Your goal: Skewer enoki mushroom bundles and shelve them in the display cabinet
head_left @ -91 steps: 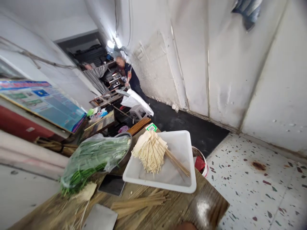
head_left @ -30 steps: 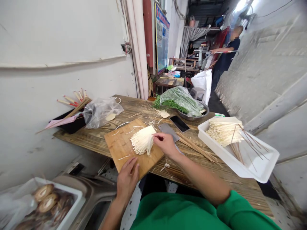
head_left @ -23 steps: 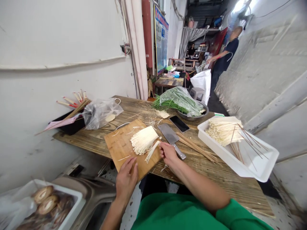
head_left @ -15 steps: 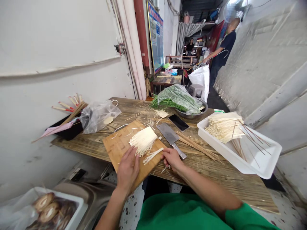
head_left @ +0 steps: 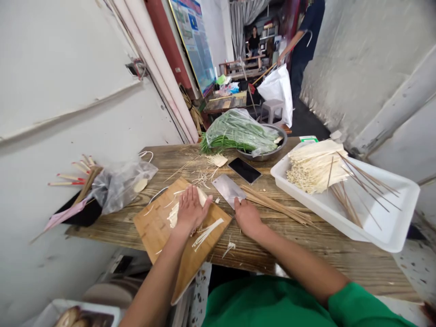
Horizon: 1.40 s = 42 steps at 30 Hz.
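Note:
My left hand (head_left: 191, 206) lies flat, fingers stretched out, on a bunch of enoki mushrooms (head_left: 173, 216), covering most of it. The bunch rests on a wooden cutting board (head_left: 150, 225). A small strip of enoki (head_left: 207, 235) lies apart on the board, nearer to me. My right hand (head_left: 248, 218) is closed around the handle of a cleaver (head_left: 229, 188), whose blade lies flat on the table just right of the board. The handle is hidden under my fingers.
Bamboo skewers (head_left: 275, 206) and a phone (head_left: 244, 170) lie near the cleaver. At right, a white tray (head_left: 347, 227) holds enoki and skewers. Bagged green vegetables (head_left: 241, 131) fill a metal bowl behind. A black container (head_left: 85, 213) and plastic bag (head_left: 122, 179) sit left. Two people are farther back.
My left hand has moved up from the board's near part onto the enoki bunch. My right hand has left the small enoki strip and closed on the cleaver's handle. The view has shifted.

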{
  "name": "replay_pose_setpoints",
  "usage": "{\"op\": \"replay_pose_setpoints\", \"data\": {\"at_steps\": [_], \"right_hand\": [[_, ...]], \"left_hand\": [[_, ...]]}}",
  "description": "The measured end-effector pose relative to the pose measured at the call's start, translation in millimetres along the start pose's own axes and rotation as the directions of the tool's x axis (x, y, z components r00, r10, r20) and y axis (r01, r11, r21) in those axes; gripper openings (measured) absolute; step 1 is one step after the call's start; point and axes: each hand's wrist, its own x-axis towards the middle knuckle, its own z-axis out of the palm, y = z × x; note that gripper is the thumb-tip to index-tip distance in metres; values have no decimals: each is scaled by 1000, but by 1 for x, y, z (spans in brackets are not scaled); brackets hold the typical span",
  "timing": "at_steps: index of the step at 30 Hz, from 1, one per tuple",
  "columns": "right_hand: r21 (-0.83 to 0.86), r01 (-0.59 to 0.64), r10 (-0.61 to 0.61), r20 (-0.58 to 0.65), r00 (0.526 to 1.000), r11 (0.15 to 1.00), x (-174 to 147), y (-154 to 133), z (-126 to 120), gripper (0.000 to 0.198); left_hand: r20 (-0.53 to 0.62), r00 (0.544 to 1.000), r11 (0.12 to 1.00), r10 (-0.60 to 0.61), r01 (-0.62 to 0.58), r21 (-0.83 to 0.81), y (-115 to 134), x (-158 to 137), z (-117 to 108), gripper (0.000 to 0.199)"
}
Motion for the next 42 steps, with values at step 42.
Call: {"op": "replay_pose_setpoints", "data": {"at_steps": [42], "right_hand": [[897,-402,-187,434,881,186,32,30,-25,16]], "left_hand": [[-77,989,992,123,-125,-33,-10,8,20,58]]}}
